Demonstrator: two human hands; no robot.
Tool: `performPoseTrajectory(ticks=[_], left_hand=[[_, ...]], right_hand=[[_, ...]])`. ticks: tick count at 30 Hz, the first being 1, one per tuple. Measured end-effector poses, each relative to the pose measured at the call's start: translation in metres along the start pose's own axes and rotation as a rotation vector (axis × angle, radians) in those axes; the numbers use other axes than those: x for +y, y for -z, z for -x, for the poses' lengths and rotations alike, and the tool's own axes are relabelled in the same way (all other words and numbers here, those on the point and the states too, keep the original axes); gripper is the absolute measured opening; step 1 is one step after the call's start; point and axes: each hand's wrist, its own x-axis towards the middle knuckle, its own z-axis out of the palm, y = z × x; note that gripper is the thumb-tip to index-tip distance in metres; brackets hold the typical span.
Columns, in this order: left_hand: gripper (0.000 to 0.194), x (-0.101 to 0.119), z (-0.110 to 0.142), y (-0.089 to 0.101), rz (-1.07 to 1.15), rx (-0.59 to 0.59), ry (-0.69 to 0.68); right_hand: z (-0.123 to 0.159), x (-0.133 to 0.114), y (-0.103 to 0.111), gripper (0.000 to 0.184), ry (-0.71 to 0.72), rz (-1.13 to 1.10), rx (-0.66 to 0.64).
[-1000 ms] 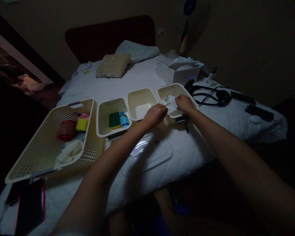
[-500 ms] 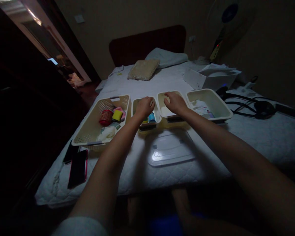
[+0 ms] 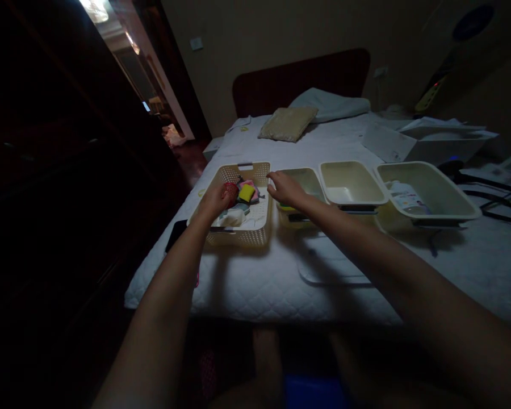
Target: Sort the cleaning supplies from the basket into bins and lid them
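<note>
A cream perforated basket (image 3: 255, 236) sits on the bed's near half. In it are a small red basket (image 3: 230, 192), a yellow sponge (image 3: 247, 193), pink and grey cloth-like items and something white. My left hand (image 3: 214, 203) is closed at the basket's left side, its fingertips beside the red basket and partly hidden. My right hand (image 3: 284, 188) is closed on the basket's right rim, next to the second bin. That cream bin (image 3: 310, 179) holds something yellow, mostly hidden behind my right hand and forearm.
Right of it stand a cream bin (image 3: 351, 170) and a larger bin (image 3: 445, 176) with a white bottle (image 3: 406, 196). A clear lid (image 3: 330, 267) lies in front. Black straps, a white box (image 3: 434, 149) and a fan are at the right. A dark phone (image 3: 176, 234) lies left.
Both hands have moved left, from above the two middle bins to the perforated basket. The basket now sits straighter beside the bins. The view has turned left.
</note>
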Motion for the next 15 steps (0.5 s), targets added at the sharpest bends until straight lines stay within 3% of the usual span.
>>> performPoseTrajectory(ticks=[4,9,15], left_hand=[[0.037,-0.023,0.011,-0.003,0.011,0.01,0.005],[0.038,-0.035,0.015,-0.004,-0.016,-0.043,0.0],[0.042,-0.049,0.022,-0.009,-0.033,-0.057,0.011]], right_hand=[[-0.013,-0.025,-0.021,0.039,0.045,-0.062,-0.019],[-0.025,-0.05,-0.045,0.041,0.105,-0.117,-0.051],[-0.037,-0.065,-0.065,0.041,0.13,-0.09,-0.105]])
